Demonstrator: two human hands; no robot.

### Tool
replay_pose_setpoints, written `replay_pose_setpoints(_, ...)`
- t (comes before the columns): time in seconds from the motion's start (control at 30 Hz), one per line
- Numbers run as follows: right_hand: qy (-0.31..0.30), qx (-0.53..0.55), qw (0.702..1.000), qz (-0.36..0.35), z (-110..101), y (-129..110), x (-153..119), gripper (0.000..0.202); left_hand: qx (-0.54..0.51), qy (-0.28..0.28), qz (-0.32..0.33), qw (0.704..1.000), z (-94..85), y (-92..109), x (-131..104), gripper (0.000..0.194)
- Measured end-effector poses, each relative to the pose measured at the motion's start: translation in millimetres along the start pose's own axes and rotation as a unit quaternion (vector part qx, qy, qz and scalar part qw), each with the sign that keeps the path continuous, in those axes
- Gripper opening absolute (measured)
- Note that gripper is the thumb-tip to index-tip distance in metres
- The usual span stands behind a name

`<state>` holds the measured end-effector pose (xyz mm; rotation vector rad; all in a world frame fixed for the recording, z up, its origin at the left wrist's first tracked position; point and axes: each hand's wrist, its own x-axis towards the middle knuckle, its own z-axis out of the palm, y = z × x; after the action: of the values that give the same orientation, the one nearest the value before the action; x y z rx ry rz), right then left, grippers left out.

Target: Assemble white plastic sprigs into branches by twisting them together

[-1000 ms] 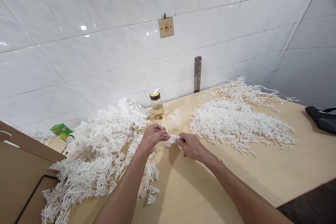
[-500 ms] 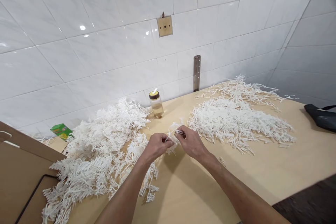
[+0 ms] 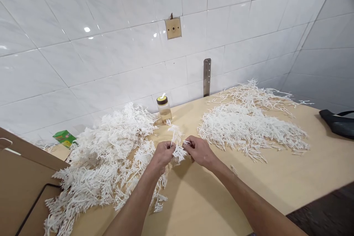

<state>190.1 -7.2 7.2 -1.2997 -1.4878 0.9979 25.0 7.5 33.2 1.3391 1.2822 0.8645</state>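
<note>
My left hand (image 3: 164, 153) is closed in a pinch on a white branched plastic sprig (image 3: 176, 134), whose fine twigs rise and hang between my hands. Just to its right, my right hand (image 3: 199, 149) is closed too, with small white pieces (image 3: 188, 142) showing at its fingertips. A large heap of white sprigs (image 3: 110, 155) lies left of my left hand, its near edge passing beside my left forearm. Beyond my right hand spreads a flatter pile of short white pieces (image 3: 251, 129).
Long bare white stems (image 3: 254, 94) lie at the back right. A jar with a dark and yellow lid (image 3: 165, 110) stands near the wall. A green box (image 3: 65, 138) and a cardboard box (image 3: 24, 184) are at the left. A black object (image 3: 337, 123) lies at the right edge.
My left hand has moved slightly left, and the gap between my hands has widened. The sprig now stands more upright from the left fingers.
</note>
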Motion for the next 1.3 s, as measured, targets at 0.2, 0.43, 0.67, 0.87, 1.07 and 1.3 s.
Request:
replay_pose_setpoints(0.2,-0.014,0.191,0.981,0.04,-3,-2,3,0.034,-0.023,-0.087,0.008,0.996,6.6,11,-16,0.031)
replay_pose_setpoints(0.43,0.009,0.12,0.992,0.035,-15,5,5,0.031,0.0,-0.093,0.044,0.995,-0.7,8,-18,0.019)
replay_pose_setpoints(0.67,0.003,0.078,0.997,0.018,-12,-9,-2,0.041,-0.072,-0.049,0.003,0.996,7.4,8,-21,0.015)
replay_pose_setpoints(0.87,0.158,-0.137,0.973,-0.098,-9,-19,-18,0.025,-0.135,-0.009,-0.011,0.991,10.9,4,-16,0.03)
replay_pose_setpoints(1.07,0.035,-0.127,0.991,-0.036,-5,-18,-18,0.023,-0.187,-0.063,-0.017,0.98,8.1,4,-17,0.035)
replay_pose_setpoints(1.3,0.001,-0.117,0.993,-0.013,-9,-20,-15,0.016,-0.16,-0.053,-0.041,0.985,-1.1,0,-15,0.04)
